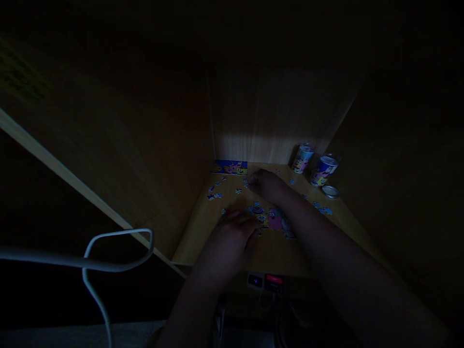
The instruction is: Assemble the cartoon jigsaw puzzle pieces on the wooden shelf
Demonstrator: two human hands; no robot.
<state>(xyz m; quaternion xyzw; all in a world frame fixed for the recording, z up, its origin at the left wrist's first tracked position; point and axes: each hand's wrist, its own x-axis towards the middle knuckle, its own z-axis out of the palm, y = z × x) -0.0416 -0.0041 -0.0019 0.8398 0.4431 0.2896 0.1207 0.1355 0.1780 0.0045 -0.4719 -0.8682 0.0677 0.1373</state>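
A partly joined jigsaw puzzle with cartoon figures, pink and yellow in the middle, lies flat on the wooden surface. My left hand rests at its left edge, fingers apart and partly bent, one digit reaching over the yellow part. Beyond the puzzle, my right hand is closed, its fingertips pinched at a small puzzle piece. My right forearm covers the puzzle's right side. Loose puzzle pieces are scattered to the left, and a small cluster of blue pieces lies on the right. Dim light blurs fine detail.
A finished-looking picture strip lies against the back panel. Two printed cans stand at the back right, with a round metal lid before them. Wooden walls enclose both sides. A white cable loops at left; a small lit device sits below the front edge.
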